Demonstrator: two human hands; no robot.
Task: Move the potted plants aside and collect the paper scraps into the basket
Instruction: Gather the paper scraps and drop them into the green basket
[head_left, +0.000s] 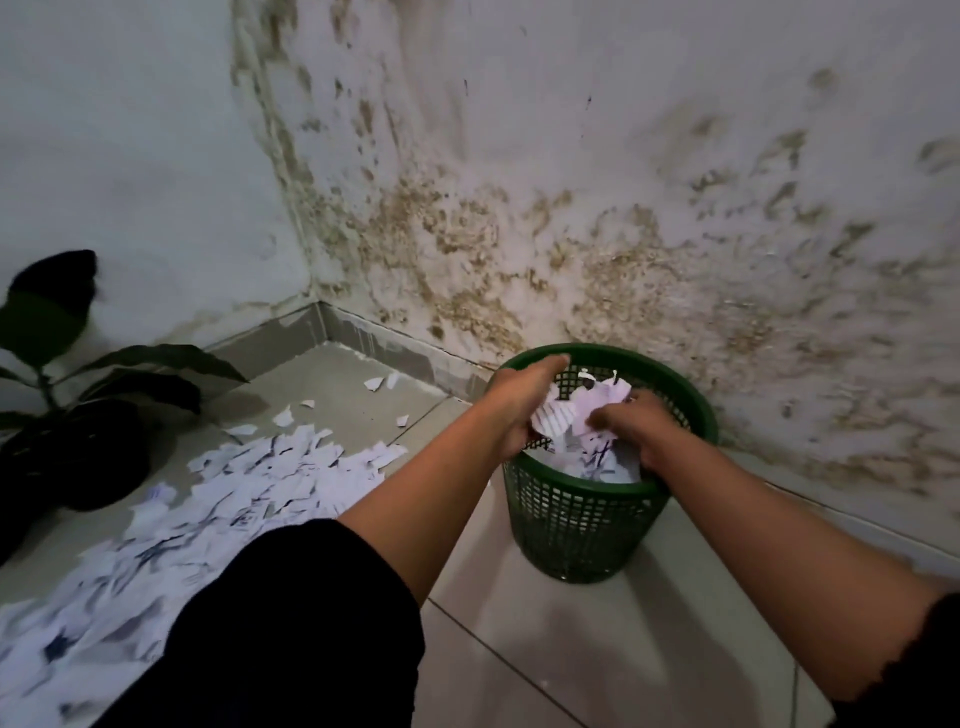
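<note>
- Both hands are over the mouth of the green mesh basket (582, 525), which stands on the tiled floor (597, 649) close to the stained wall (623, 182).
- The left hand (522, 402) reaches over the basket's left rim, its fingers curled around a wad of paper scraps (558, 415) with printed lines on them.
- The right hand (631, 428) comes in from the right, fingers bent and pressed against the same wad; the 2 hands hold it between them just above the rim.
- More scraps already lie inside the basket (602, 465), below the hands.
- A broad spread of torn paper (249, 493) covers the floor to the left of the basket, with a few stray bits (374, 383) nearer the corner.
- A potted plant (78, 364) with dark leaves stands at the far left, beside the spread; its pot is too dark to make out clearly and seems to be black.
- A black sleeve (291, 623) covers the left upper arm.
</note>
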